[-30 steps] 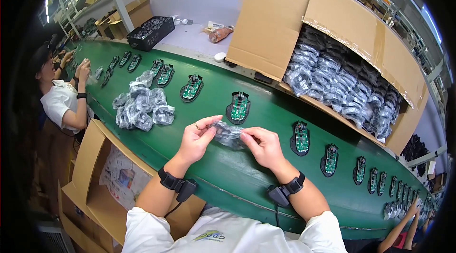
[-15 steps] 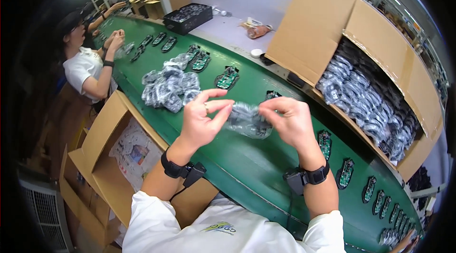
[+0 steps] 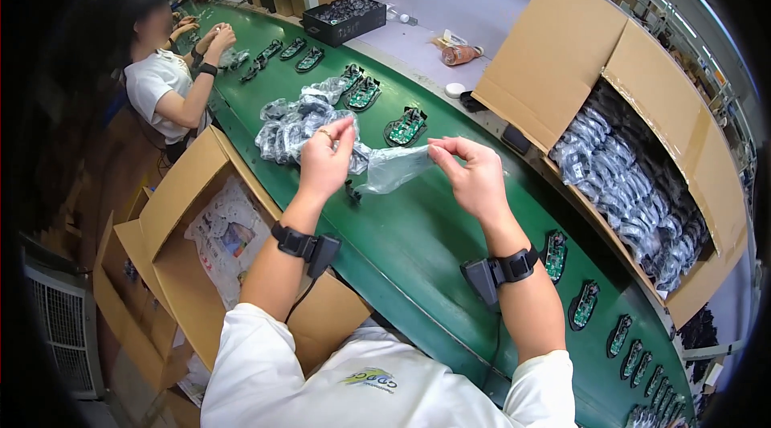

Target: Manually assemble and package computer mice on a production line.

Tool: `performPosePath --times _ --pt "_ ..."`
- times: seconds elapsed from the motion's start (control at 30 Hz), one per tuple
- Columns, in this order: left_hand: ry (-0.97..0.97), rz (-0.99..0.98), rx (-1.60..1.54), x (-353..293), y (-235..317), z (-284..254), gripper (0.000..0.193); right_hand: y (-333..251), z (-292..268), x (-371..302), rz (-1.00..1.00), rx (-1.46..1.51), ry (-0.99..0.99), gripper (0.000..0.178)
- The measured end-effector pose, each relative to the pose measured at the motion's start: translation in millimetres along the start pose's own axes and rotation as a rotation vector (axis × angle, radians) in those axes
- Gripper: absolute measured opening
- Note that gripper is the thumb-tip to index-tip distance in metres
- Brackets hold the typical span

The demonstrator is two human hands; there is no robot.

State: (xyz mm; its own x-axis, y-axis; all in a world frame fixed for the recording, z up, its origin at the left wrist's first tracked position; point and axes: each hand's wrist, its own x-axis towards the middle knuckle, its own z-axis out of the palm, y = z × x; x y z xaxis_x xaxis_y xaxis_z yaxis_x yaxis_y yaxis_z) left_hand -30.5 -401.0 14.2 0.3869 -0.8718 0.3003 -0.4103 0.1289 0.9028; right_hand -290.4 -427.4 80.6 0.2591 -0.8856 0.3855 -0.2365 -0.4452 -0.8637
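My right hand (image 3: 474, 179) pinches one end of a clear plastic bag (image 3: 397, 169) between thumb and fingers. The bag is stretched thin and looks flat, held above the green belt. At its other end is my left hand (image 3: 325, 161), with fingers drawn together and pointing up; what they grip is hidden. A small dark piece (image 3: 352, 193) shows just below my left hand, and I cannot tell whether it is held or lies on the belt. Behind my left hand lies a heap of clear-bagged parts (image 3: 285, 135). A black part with a green circuit board (image 3: 405, 127) lies beyond the bag.
Similar board parts line the green belt (image 3: 401, 259) on both sides. At right stands a large carton (image 3: 562, 50) filled with bagged parts. Another open carton (image 3: 189, 195) stands at lower left. A black crate (image 3: 345, 20) and a co-worker (image 3: 173, 95) are farther left.
The bag was bunched between both hands with something dark in it; now it is stretched out flat. My left hand has risen toward the heap, and the view has shifted slightly.
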Motion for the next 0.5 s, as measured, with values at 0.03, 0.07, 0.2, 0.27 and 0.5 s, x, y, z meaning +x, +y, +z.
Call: performPosePath --times 0.03,0.07,0.2,0.27,0.5 --pt "-0.068 0.128 0.243 0 -19 -3 0.041 1 1 -1 0.013 -0.022 0.021 0.018" --pt "-0.131 0.254 0.486 -3 -24 -4 0.046 3 1 -1 0.025 -0.044 0.039 0.02" --pt "-0.449 0.038 0.765 -9 -1 -4 0.05 9 -4 -2 0.033 -0.135 0.081 0.017" --pt "-0.405 0.029 0.81 -6 -12 -9 0.047 4 -4 -1 0.096 0.223 0.25 0.01" --pt "-0.4 -0.091 -0.311 -24 46 13 0.032 19 -11 -44 0.277 -0.08 -0.164 0.022"
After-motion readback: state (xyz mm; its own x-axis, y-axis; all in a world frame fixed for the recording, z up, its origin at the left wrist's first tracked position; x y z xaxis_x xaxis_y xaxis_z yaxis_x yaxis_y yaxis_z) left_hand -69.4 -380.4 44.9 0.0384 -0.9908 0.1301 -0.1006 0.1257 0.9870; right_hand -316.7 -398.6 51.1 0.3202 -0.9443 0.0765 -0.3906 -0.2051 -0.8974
